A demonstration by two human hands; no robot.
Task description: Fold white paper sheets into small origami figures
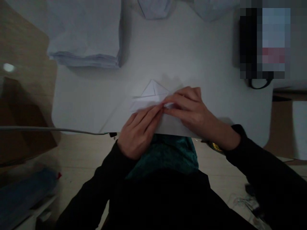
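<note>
Presently: both bare hands work together on one folded sheet near the middle of the near edge of the white tabletop (pixel 192 54).

Folded white paper (pixel 148 99): lies flat, its wide lower part reaching the near edge, a pointed triangular peak aimed toward the far edge, and a narrow folded band running across it.

Left hand (pixel 139 131): fingers stretched over the near-left part of the sheet, tips pinching the folded band; not clenched.

Right hand (pixel 189 108): comes in from the right, fingers curved over the band, tips touching the left hand's fingertips and gripping the paper.

Sleeves: black sleeves (pixel 261 163) cover both forearms; the right wrist shows bare.

Far side: stack of white paper (pixel 83 54) sits at the far-left edge, well apart from the hands; more pale sheets (pixel 155 8) lie along the far edge.

Right corner: a pixelated object (pixel 263 41) at the far-right corner, too obscured to name.

Near side: grey cable (pixel 55 130) runs along the near-left edge; teal cloth (pixel 165 153) lies just below the near edge, between the arms.

Left of tabletop: brown cardboard (pixel 21 127); blurred blue object (pixel 26 191) lower down.
</note>
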